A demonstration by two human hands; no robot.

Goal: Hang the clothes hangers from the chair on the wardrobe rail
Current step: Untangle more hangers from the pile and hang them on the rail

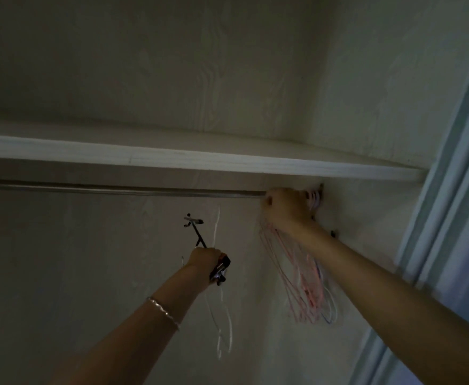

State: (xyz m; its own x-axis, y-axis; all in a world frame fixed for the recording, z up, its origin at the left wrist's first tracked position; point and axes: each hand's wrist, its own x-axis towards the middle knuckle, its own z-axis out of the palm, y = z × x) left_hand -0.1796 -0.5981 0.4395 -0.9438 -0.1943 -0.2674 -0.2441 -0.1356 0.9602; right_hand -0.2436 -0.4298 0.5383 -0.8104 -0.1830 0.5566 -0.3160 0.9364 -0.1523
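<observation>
Wardrobe interior, viewed upward. My right hand (pixel 286 209) is at the right end of the wardrobe rail (pixel 116 190), fingers curled over the necks of a red-and-white hanger bunch (pixel 297 287) hooked on the rail; blur hides whether they clench it. Below the rail's middle, my left hand (pixel 204 258) grips a hanger bundle (pixel 197 232), black hook upward. A shelf (pixel 200 159) lies just above the rail.

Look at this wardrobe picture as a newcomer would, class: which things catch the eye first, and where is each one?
The right hand reaches the far right end of the rail, where a bunch of pink hangers dangles below it. Lower, at centre, the left hand grips spare hangers, a dark hook poking upward. A pale shelf spans the view just above the rail.
</observation>
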